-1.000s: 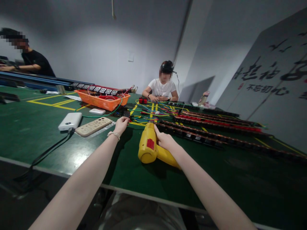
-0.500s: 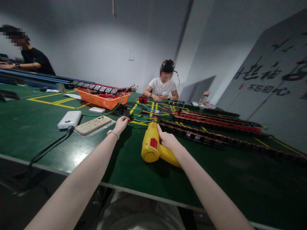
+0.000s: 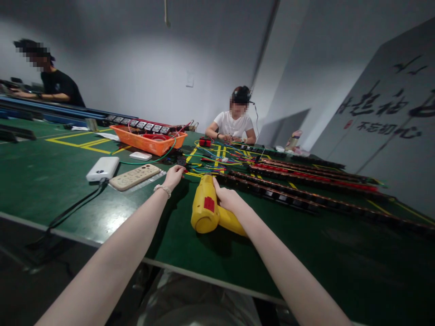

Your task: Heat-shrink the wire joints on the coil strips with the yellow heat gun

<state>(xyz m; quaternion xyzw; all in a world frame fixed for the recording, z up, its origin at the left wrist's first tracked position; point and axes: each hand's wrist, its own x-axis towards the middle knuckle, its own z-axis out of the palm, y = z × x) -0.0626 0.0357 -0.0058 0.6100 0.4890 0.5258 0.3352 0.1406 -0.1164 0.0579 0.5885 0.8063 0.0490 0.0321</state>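
Landmark: yellow heat gun (image 3: pixel 204 209), lying low on the green table (image 3: pixel 50 181) near its front edge, nozzle pointing away from the wearer.
Right hand (image 3: pixel 227 199): clamped round the heat gun from its right side, fingers closed over the body.
Left hand (image 3: pixel 175 174): just left of the heat gun's nozzle, fingers drawn together on the near end of the wire bundle (image 3: pixel 207 164).
Wire bundle: a spread of red, blue, green and yellow leads directly beyond the nozzle.
Progress: judged under way, with the tool gripped and aimed and a lead held at the nozzle. Most leads beyond the heat gun lie loose and unsorted, so much looks left.
Orange tray (image 3: pixel 149 144): beyond and to the left of the heat gun. It holds a red ring-shaped item and loose leads, and a green lead trails over its rim.
Socket modules (image 3: pixel 142 125): a black row along the tray's far edge; whether inside the tray or behind it cannot be told at this size.
Socket strips (image 3: pixel 288 181): long dark rails running to the right beyond the heat gun.
Remote control (image 3: pixel 135 176), power bank (image 3: pixel 102 168): left of the heat gun, side by side.
Others: a person in white (image 3: pixel 234 127) sits far beyond the heat gun.
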